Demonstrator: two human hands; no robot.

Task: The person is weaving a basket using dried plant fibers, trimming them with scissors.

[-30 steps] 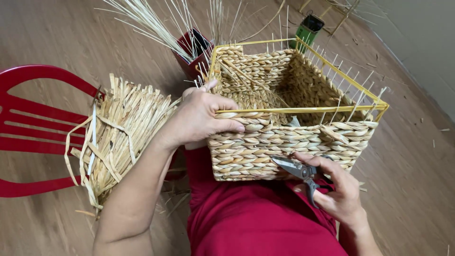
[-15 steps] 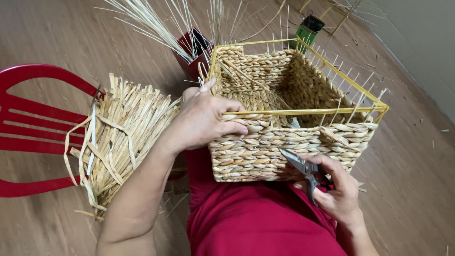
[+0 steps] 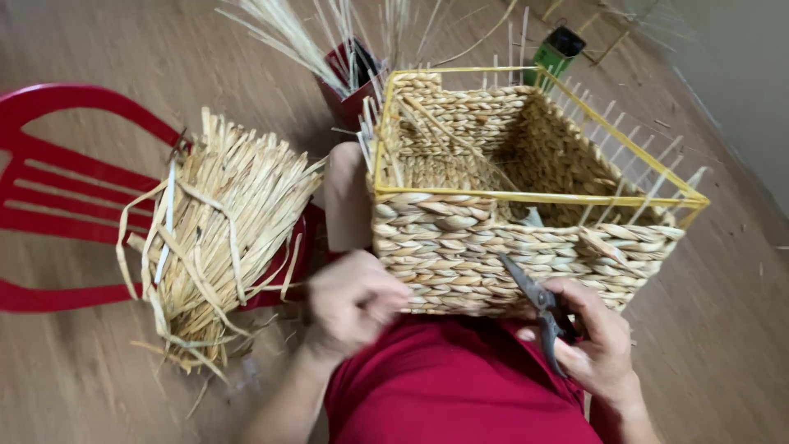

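Note:
A half-woven straw basket (image 3: 460, 247) on a yellow wire frame (image 3: 534, 197) rests on my lap, its open top facing up. My right hand (image 3: 600, 345) grips dark scissors (image 3: 538, 304) whose blades point up against the basket's near wall. My left hand (image 3: 353, 300) is blurred, fingers curled, at the basket's lower left corner; whether it pinches a strand I cannot tell. Loose upright stakes stick out above the frame.
A tied bundle of flat straw (image 3: 218, 238) lies on a red plastic chair (image 3: 66, 164) to the left. Behind the basket stand a red holder with thin straw stalks (image 3: 349, 74) and a green box (image 3: 555, 53). Wooden floor lies all around.
My left hand has left the basket's top rim and dropped to its lower left corner. The scissors have tilted up against the near wall.

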